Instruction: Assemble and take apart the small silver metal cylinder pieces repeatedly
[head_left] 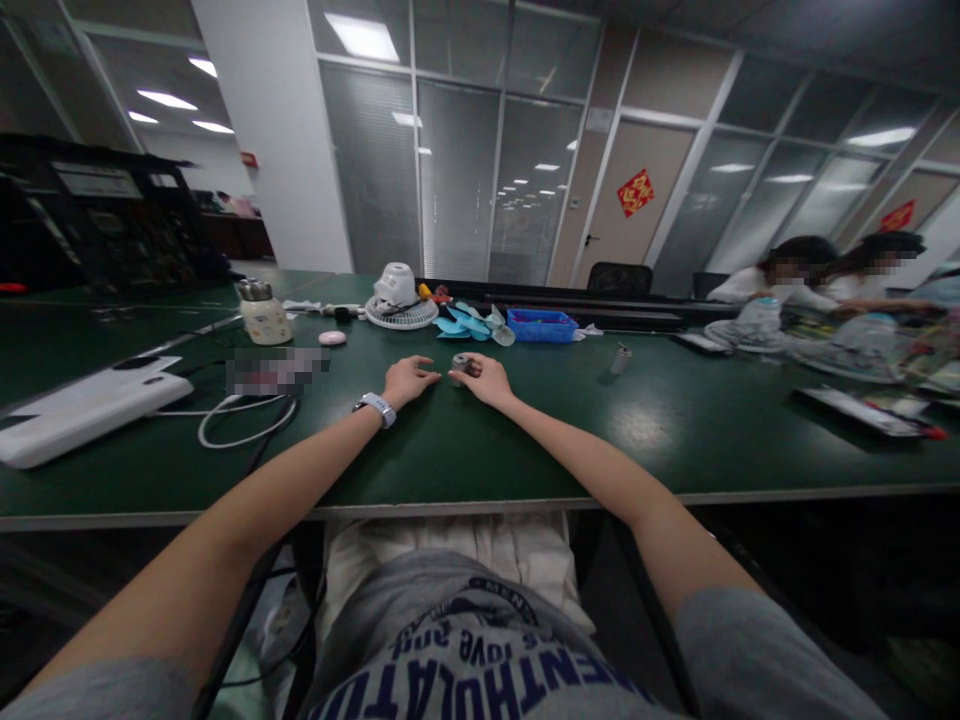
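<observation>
My right hand (487, 380) is closed around a small grey metal cylinder (460, 366) standing above the green table, its thumb and fingers on either side. The cylinder has a dark top; its exact kind is too small to make out. Just left of it, my left hand (409, 379), with a pale watch (377, 408) at the wrist, has its thumb and fingers apart and nothing between them. A second small grey cylinder (619, 359), with a thin piece sticking up from its top, stands alone to the right.
Behind my hands are a white fan part with a round grille (403, 312), blue fan blades (466, 322) and a blue basket (541, 326). A cream bottle (264, 315), a pink case (332, 339), a cable (232, 440) and a white power strip (97, 418) are left. People sit far right.
</observation>
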